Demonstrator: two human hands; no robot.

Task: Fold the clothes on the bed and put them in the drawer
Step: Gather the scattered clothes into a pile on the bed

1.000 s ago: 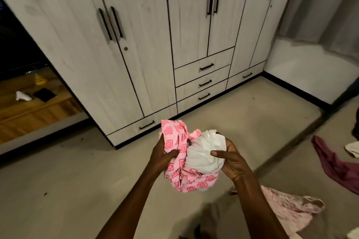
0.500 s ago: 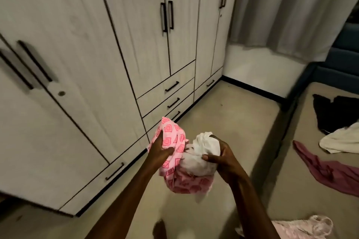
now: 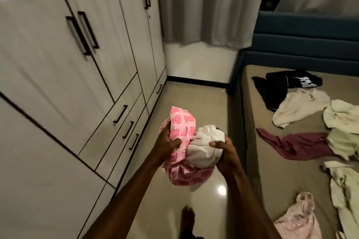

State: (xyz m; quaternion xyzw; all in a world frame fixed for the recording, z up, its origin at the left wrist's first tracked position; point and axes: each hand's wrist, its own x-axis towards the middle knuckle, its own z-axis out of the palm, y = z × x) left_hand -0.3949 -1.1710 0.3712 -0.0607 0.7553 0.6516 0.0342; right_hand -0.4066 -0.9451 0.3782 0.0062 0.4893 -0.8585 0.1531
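Observation:
I hold a bunched bundle of clothes in front of me, above the floor. My left hand (image 3: 166,146) grips a pink garment with a square pattern (image 3: 181,128). My right hand (image 3: 226,154) grips a white garment (image 3: 204,149) pressed against the pink one. The wardrobe's shut drawers (image 3: 118,116) with black handles are to the left of the bundle. On the bed (image 3: 303,186) at the right lie a black garment (image 3: 281,85), cream garments (image 3: 303,106), a maroon garment (image 3: 297,144) and a pale pink one (image 3: 299,221).
A tall light wood wardrobe (image 3: 77,48) fills the left side. Grey curtains (image 3: 209,6) hang at the back. The bed has a blue headboard (image 3: 307,40). A strip of glossy floor (image 3: 194,103) runs between wardrobe and bed. My foot (image 3: 187,219) shows below the bundle.
My view has swung to the right, from the wardrobe front toward the bed. Both hands keep the same hold on the pink and white bundle.

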